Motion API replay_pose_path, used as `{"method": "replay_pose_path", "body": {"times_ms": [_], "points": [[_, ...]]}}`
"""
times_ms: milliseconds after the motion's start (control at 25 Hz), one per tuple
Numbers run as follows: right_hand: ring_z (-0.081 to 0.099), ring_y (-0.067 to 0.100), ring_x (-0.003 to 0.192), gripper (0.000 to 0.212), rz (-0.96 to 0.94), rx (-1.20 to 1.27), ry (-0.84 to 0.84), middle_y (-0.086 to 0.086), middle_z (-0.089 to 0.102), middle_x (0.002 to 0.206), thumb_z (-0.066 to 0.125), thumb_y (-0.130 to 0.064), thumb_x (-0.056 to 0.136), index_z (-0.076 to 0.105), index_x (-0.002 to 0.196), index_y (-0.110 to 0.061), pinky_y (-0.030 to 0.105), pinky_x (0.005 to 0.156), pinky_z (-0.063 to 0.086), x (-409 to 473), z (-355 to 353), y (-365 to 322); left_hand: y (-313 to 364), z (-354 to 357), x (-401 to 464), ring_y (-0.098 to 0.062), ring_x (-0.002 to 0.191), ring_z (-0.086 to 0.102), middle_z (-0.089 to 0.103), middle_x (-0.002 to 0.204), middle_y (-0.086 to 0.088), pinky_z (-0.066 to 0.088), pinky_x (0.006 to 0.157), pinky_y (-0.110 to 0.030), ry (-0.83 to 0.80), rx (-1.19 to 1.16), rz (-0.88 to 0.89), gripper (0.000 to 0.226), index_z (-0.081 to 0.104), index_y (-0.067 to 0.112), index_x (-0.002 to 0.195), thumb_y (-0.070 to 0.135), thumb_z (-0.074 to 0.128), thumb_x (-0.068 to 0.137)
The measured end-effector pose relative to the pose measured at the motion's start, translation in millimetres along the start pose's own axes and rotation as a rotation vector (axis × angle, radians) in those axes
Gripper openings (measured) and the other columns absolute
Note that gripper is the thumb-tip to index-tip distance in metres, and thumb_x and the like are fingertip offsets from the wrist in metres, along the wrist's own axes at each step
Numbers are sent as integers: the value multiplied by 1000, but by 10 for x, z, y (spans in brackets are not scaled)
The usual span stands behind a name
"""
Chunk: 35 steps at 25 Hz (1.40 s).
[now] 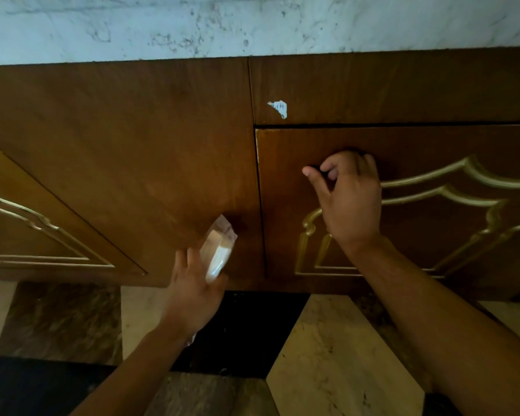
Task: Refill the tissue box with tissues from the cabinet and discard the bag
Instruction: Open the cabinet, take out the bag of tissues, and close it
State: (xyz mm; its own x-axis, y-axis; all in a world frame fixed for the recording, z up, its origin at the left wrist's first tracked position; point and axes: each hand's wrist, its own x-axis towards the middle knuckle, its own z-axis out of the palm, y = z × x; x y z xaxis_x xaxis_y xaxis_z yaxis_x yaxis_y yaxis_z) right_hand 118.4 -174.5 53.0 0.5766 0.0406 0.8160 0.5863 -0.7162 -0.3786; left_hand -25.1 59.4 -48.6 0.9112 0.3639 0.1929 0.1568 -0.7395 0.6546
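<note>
A clear plastic bag of white tissues (pixel 217 250) is gripped in my left hand (pixel 192 292), low in front of the brown wooden cabinet. My right hand (pixel 347 193) is curled around the small dark knob of the right cabinet door (pixel 433 163), which has gold trim and sits flush with the cabinet front. The knob is mostly hidden by my fingers. The tissue box is not in view.
A white marble countertop (pixel 252 22) runs along the top above the cabinet. Another gold-trimmed door (pixel 27 232) is at the far left. A torn white sticker (pixel 279 109) marks the panel above the right door. The floor (pixel 336 355) below has black, brown and cream tiles.
</note>
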Motion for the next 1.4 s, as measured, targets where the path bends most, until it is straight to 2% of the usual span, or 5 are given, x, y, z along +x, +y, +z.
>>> {"method": "replay_pose_path", "body": {"times_ms": [360,840,1000,1280,1400], "points": [[55,26,82,33,26,17,18,10,63,81,73,-36,90,61,90,-4,30,72,43,23,69,-2,152,-22,38,-18,111,42,44,126,-4,49,86,-40,-37,14,29,61,39,12,141,25,68,89],[57,22,86,33,135,35,8,5,67,83,74,-39,86,65,90,-8,25,69,37,56,47,-77,211,-15,22,-20,106,45,42,119,-3,50,82,-39,-50,4,43,61,38,14,140,26,68,89],[55,13,86,30,193,17,-50,1,68,86,75,-42,86,67,92,-13,15,62,32,94,-30,-122,309,-39,-57,-23,107,46,42,120,-5,50,81,-39,-50,2,48,64,38,12,142,26,68,88],[67,20,84,33,141,8,-148,5,72,88,68,-45,93,69,95,-12,37,71,56,-61,-108,-157,349,-31,-266,-24,105,49,41,117,-3,52,80,-41,-88,17,82,58,40,11,136,24,68,87],[66,15,81,35,81,80,-374,-2,68,87,59,-49,97,68,100,-16,36,69,56,-166,-143,-127,382,-48,-253,-25,107,51,41,119,-2,55,83,-47,-126,45,120,60,39,13,137,31,65,87]]}}
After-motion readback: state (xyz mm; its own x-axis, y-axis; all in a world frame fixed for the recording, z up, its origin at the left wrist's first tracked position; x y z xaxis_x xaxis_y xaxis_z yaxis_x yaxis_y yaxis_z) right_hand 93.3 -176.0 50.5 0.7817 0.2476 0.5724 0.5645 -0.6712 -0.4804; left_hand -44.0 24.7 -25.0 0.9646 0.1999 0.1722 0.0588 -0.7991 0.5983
